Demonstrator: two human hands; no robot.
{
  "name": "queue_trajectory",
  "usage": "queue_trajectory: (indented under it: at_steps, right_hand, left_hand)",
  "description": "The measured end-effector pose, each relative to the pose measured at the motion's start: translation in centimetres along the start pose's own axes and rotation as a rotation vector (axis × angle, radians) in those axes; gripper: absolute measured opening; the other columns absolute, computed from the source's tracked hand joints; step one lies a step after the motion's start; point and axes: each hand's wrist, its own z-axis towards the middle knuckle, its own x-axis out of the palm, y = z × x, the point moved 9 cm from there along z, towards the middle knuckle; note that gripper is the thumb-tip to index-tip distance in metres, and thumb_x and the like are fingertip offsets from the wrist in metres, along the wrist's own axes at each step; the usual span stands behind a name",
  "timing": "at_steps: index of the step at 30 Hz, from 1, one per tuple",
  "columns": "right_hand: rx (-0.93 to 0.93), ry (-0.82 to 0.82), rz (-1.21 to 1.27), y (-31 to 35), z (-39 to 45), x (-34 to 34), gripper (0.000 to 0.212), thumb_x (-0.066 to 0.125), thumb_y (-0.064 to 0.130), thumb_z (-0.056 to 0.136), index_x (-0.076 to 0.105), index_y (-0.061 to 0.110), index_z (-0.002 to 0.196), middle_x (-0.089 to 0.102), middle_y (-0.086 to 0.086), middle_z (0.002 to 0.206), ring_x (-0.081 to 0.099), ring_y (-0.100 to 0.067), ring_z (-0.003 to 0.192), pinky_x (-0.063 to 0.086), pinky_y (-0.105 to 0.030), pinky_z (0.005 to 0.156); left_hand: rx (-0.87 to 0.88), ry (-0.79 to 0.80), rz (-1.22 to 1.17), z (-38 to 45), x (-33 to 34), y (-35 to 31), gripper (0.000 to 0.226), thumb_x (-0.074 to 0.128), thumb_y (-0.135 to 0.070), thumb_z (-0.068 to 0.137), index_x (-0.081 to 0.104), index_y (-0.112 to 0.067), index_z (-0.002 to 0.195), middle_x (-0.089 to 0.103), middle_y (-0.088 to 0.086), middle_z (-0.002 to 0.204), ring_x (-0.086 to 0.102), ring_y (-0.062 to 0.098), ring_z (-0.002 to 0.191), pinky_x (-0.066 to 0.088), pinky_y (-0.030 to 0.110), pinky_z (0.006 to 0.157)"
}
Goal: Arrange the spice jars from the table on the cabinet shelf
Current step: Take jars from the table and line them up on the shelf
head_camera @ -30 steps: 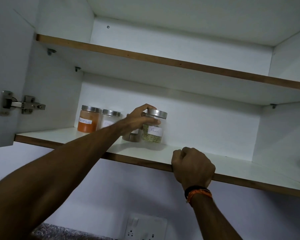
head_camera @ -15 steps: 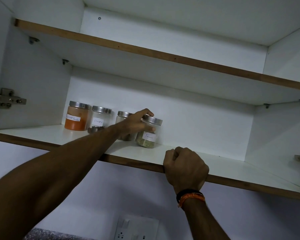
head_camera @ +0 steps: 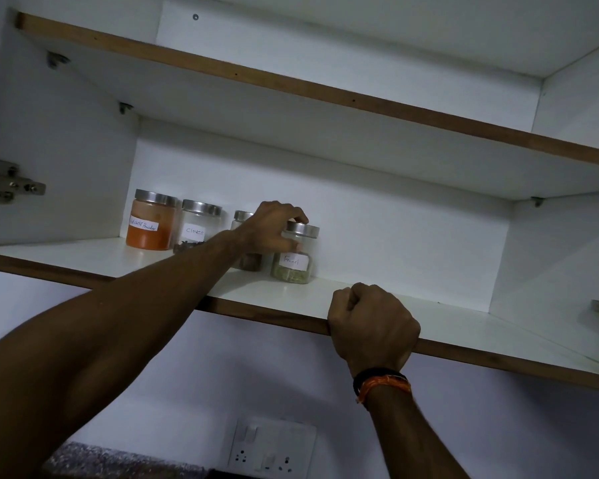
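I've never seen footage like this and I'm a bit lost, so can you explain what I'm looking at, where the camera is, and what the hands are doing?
There is no machine here, just a person's two bare hands. The one camera sits on the person's head, looking up into an open white cabinet. On the lower white shelf with a brown edge stand four clear glass jars with silver lids: one of orange powder, one labelled Cloves, one mostly hidden behind the arm, and one labelled Fennel. The left hand grips the Fennel jar near its lid. The right hand, with a black and orange wristband, is curled over the shelf's front edge.
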Motion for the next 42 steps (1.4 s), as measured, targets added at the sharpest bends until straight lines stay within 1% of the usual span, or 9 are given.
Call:
queue_trajectory:
  at_steps: [5,13,18,22,28,30,33,38,42]
  right_hand:
    - [-0.022,-0.028,-0.085,0.1,0.0,-0.2,0.037,0.054,0.026,0.080,0.046,0.015,0.046,0.046,0.000,0.045,0.039,-0.021,0.041,0.025,-0.020,0.046]
    - [0.042,0.051,-0.107,-0.4,0.0,0.3,0.036,0.053,0.027,0.083,0.051,0.011,0.051,0.049,-0.005,0.049,0.036,-0.023,0.046,0.018,-0.020,0.051]
    - [0.034,0.120,-0.099,0.0,-0.2,0.4,0.034,0.047,0.026,0.083,0.050,0.011,0.053,0.045,-0.006,0.051,0.041,-0.027,0.047,0.022,-0.023,0.052]
    - [-0.040,0.157,-0.129,1.0,-1.1,0.0,0.033,0.043,0.023,0.089,0.045,0.009,0.059,0.054,-0.015,0.061,0.037,-0.025,0.055,0.029,-0.034,0.060]
    - [-0.033,0.148,0.008,4.9,-5.5,-2.2,0.029,0.045,0.026,0.093,0.070,0.010,0.095,0.068,-0.013,0.094,0.057,-0.033,0.090,0.038,-0.043,0.089]
    - [-0.083,0.160,0.130,7.3,-7.8,-3.0,0.034,0.054,0.023,0.085,0.068,0.011,0.114,0.065,-0.012,0.112,0.055,-0.033,0.107,0.040,-0.046,0.098]
    - [-0.047,0.192,0.278,9.7,-12.0,-3.6,0.048,0.059,0.016,0.077,0.062,0.014,0.125,0.058,-0.012,0.125,0.050,-0.032,0.117,0.042,-0.044,0.096]
    - [0.076,0.454,0.428,12.7,-22.4,-2.7,0.043,0.062,0.007,0.073,0.065,0.014,0.116,0.059,-0.007,0.118,0.053,-0.027,0.111,0.045,-0.042,0.092]
    - [0.061,0.730,0.536,15.0,-31.0,-2.2,0.030,0.059,0.004,0.072,0.070,0.009,0.099,0.062,-0.011,0.104,0.057,-0.033,0.099,0.047,-0.043,0.086]
  left_hand:
    - [-0.050,-0.091,-0.027,-1.3,-2.4,-0.1,0.052,0.072,-0.038,0.087,0.056,-0.019,0.133,0.057,0.005,0.135,0.050,0.023,0.123,0.038,0.042,0.105]
    - [-0.039,0.077,-0.077,-8.2,-5.8,-2.5,0.044,0.071,-0.029,0.085,0.062,-0.008,0.123,0.066,0.006,0.118,0.061,0.018,0.103,0.055,0.032,0.083]
    - [-0.084,0.090,-0.074,-13.8,-6.6,-4.0,0.031,0.068,-0.030,0.092,0.064,-0.011,0.116,0.068,0.005,0.115,0.063,0.020,0.104,0.055,0.035,0.087]
    - [-0.107,0.071,-0.006,-18.2,-6.3,-5.1,0.047,0.064,-0.040,0.094,0.058,-0.011,0.130,0.063,0.005,0.129,0.056,0.020,0.116,0.045,0.033,0.094]
    - [-0.015,-0.103,0.085,-24.4,-6.1,-8.2,0.048,0.067,-0.030,0.090,0.057,-0.011,0.134,0.058,0.007,0.134,0.051,0.024,0.123,0.040,0.040,0.105]
    - [-0.039,-0.121,0.090,-26.8,-5.4,-8.5,0.051,0.068,-0.027,0.088,0.056,-0.011,0.136,0.054,0.010,0.139,0.048,0.027,0.128,0.037,0.040,0.107]
    - [-0.117,-0.096,0.041,-30.3,-3.9,-8.3,0.052,0.067,-0.025,0.089,0.054,-0.012,0.137,0.055,0.009,0.138,0.048,0.027,0.129,0.037,0.041,0.107]
    - [-0.356,0.078,-0.152,-38.9,-0.6,-7.0,0.050,0.069,-0.023,0.090,0.054,-0.015,0.136,0.060,0.004,0.134,0.054,0.021,0.121,0.040,0.032,0.101]
    - [-0.518,0.235,-0.267,-46.7,1.5,-6.1,0.041,0.073,-0.016,0.084,0.062,-0.012,0.124,0.069,0.005,0.115,0.065,0.019,0.106,0.051,0.034,0.092]
